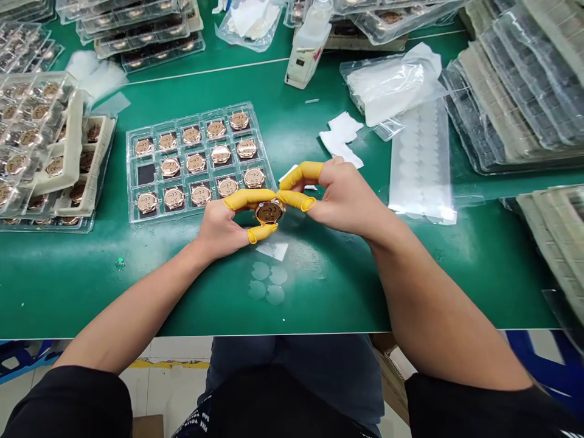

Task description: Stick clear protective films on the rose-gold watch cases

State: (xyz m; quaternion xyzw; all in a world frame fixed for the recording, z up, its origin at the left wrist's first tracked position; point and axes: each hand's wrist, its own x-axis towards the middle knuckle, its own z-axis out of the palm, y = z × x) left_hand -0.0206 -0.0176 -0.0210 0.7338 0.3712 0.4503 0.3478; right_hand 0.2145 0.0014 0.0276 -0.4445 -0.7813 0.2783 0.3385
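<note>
A rose-gold round watch case [269, 211] is pinched between the thumb and forefinger of my left hand [223, 222], its engraved back turned up. Yellow finger cots cover those fingertips. My right hand [340, 194], in yellow cots too, brings thumb and forefinger together at the upper right rim of the case; what lies between the tips is too small to tell. Left of the hands lies a clear plastic tray [130, 210] of similar watch cases, with one pocket [146, 174] showing only its black base. Several clear round films [275, 295] and a small clear piece [272, 250] lie below the hands.
Stacked trays of watch cases [27, 140] stand at the left, more trays [146, 30] at the back. A white bottle [308, 48], bagged white wipes [392, 85], crumpled wipes [342, 137] and a translucent film strip [422, 164] lie beyond. Tray stacks [515, 91] fill the right.
</note>
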